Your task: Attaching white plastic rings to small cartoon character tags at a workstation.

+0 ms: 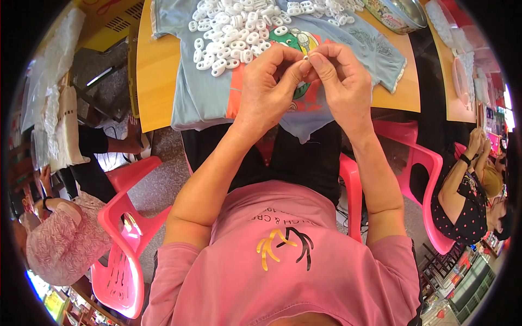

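"Two hands meet over the cloth, so what do they have hold of?"

"One small piece (306, 58), pale with a dark spot, right where the fingertips come together. The left hand (269, 81) has thumb and forefinger closed on it from one side, and the right hand (345, 76) closes the same way from the other. Neither pinch shows a gap (though the fingers cover so much that I can't make out its full shape)."

"Would it feel heavy?"

"I'd guess hardly at all. If it matches the white pieces (239, 38) heaped beyond and to the left of the grip, it is probably hard, light plastic: stiff, smooth, not likely to crack under finger pressure."

"Slippery, then?"

"Likely a bit. Rounded edges could let it squirt out if the pads press off-centre, so I'd take it by opposite ends, flat thumb against flat forefinger, and leave the middle free."

"And if it drops?"

"Just below the grip lies a soft blue garment (198, 106), which should deaden a bounce. The bare table (155, 81), farther out to the left, looks harder and would probably let it skitter."

"So fingertips, not a fist?"

"Fingertips, I'd say, with a light squeeze and both thumbs level"
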Action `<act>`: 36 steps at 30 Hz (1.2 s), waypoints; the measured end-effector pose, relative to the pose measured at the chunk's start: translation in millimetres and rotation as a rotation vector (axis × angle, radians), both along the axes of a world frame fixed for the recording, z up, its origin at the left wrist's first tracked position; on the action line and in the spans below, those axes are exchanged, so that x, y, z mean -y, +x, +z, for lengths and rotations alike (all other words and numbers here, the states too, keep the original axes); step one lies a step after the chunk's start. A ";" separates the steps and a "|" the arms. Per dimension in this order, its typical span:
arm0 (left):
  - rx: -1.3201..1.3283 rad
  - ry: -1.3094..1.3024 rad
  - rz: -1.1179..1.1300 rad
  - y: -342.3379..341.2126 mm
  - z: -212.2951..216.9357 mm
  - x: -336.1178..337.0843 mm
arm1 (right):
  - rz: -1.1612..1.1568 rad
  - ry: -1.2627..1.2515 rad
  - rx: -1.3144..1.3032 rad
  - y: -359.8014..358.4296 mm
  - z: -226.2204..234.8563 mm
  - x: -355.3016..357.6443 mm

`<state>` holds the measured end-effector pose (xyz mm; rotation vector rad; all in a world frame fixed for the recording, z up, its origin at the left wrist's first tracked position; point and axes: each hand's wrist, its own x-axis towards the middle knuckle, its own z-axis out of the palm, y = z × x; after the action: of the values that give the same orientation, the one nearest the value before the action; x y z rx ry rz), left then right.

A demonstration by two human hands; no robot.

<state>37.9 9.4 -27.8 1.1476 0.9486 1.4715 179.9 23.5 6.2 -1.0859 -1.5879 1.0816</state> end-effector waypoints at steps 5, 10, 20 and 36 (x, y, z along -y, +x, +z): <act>-0.003 -0.013 -0.001 -2.8 -2.2 0.8 | 0.039 -0.097 -0.056 0.3 3.4 -3.2; 0.004 -0.017 -0.026 -5.4 -2.7 -0.4 | 0.119 -0.098 -0.068 9.7 12.6 -6.8; -0.046 -0.023 -0.026 -6.7 3.6 0.9 | 0.128 -0.320 -0.335 11.6 8.3 -12.7; 0.405 -0.062 0.056 -11.3 9.3 -1.4 | 0.109 0.302 0.669 26.6 16.9 -34.7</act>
<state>26.7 10.7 -18.5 0.7420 0.7416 1.6291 206.6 58.2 23.1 -1.2290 -2.2687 0.5266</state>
